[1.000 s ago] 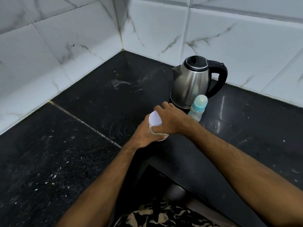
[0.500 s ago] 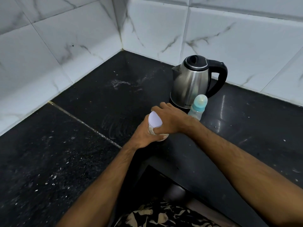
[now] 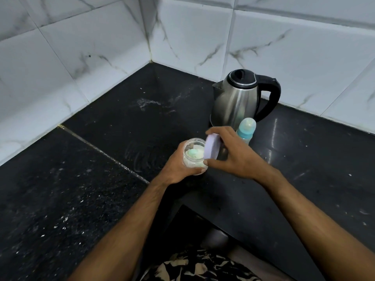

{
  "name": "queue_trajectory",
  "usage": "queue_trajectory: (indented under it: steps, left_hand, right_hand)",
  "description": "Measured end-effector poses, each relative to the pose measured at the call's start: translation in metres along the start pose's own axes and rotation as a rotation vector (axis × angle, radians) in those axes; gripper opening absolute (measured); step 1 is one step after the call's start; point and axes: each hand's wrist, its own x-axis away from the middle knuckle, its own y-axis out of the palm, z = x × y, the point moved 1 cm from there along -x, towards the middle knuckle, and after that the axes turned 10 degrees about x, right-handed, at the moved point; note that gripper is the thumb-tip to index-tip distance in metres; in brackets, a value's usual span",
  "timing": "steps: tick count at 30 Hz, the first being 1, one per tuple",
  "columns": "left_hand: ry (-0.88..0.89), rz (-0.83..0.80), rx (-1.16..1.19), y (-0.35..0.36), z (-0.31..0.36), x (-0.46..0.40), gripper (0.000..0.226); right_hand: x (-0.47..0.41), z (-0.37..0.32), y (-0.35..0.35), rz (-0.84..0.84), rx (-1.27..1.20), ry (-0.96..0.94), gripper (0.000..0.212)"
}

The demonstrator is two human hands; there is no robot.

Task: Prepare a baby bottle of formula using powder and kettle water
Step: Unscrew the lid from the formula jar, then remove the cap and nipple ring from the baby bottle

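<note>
- Black stone counter (image 3: 101, 199) in a corner of white marbled tiles (image 3: 81, 63); steel kettle (image 3: 237, 102) at the back, baby bottle (image 3: 246, 130) with teal collar just in front of it, partly behind the right hand (image 3: 235, 157).
- Clear powder jar (image 3: 193, 157) wrapped in the left hand (image 3: 178, 167), over the counter's near edge; lower wall hidden by fingers.
- Pale lilac lid (image 3: 212, 147) pinched by thumb and fingers of the right hand, tilted on edge beside the jar's mouth.
- Inside: pale powder, possibly a greenish scoop, too blurred to confirm.
- Half a second ago still capped; now lid off, mouth open.
</note>
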Motion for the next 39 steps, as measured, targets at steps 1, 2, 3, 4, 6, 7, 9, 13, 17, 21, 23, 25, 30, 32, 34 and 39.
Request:
queue_trajectory:
  steps: [1,2,3,4,6,7,9,13,17,21,23,25,30,32,34,39]
  left_hand:
    - [0.011,0.008,-0.008,0.000,-0.001,-0.001,0.089]
    - [0.018,0.011,-0.013,0.000,-0.003,-0.001,0.089]
    - [0.021,0.013,-0.018,0.000,-0.005,-0.002,0.089]
    - [0.019,0.013,-0.025,0.000,-0.007,-0.003,0.089]
    - [0.007,0.011,-0.041,-0.001,-0.009,-0.004,0.090]
    - [0.003,0.010,-0.048,-0.001,-0.010,-0.005,0.090]
    - [0.002,0.010,-0.058,-0.002,-0.011,-0.006,0.090]
    - [0.004,0.001,-0.061,-0.002,-0.013,-0.008,0.091]
    - [0.007,-0.002,-0.069,-0.002,-0.015,-0.009,0.092]
    - [0.000,-0.002,-0.067,-0.002,-0.014,-0.007,0.092]
    - [-0.010,-0.008,-0.067,-0.002,-0.013,-0.007,0.094]
    - [-0.016,-0.010,-0.066,-0.001,-0.012,-0.006,0.097]
    - [-0.043,-0.021,-0.049,-0.003,-0.013,-0.007,0.099]
    - [-0.045,-0.052,-0.045,-0.004,-0.012,-0.008,0.106]
    - [-0.044,-0.066,-0.039,-0.005,-0.006,-0.008,0.123]
    - [0.020,-0.006,-0.029,-0.008,0.024,-0.017,0.122]
  right_hand:
    - [0.010,0.004,0.003,0.031,-0.025,0.016,0.072]
    - [0.021,0.009,0.007,0.053,-0.059,0.045,0.071]
    - [0.032,0.014,0.013,0.067,-0.096,0.079,0.070]
    - [0.043,0.019,0.020,0.068,-0.125,0.114,0.069]
    - [0.064,0.027,0.036,0.045,-0.152,0.175,0.068]
    - [0.073,0.031,0.045,0.030,-0.159,0.200,0.069]
    - [0.088,0.034,0.060,0.016,-0.173,0.235,0.069]
    - [0.102,0.039,0.079,0.025,-0.194,0.294,0.069]
    - [0.109,0.046,0.087,-0.015,-0.201,0.333,0.076]
    - [0.114,0.051,0.091,-0.066,-0.139,0.305,0.081]
    - [0.115,0.052,0.091,-0.075,-0.115,0.293,0.082]
    - [0.114,0.053,0.091,-0.088,-0.107,0.291,0.084]
    - [0.113,0.053,0.088,-0.117,-0.111,0.284,0.091]
    - [0.112,0.054,0.084,-0.103,-0.121,0.291,0.091]
    - [0.111,0.055,0.079,-0.071,-0.149,0.325,0.089]
    - [0.099,0.066,0.058,0.042,-0.207,0.405,0.079]
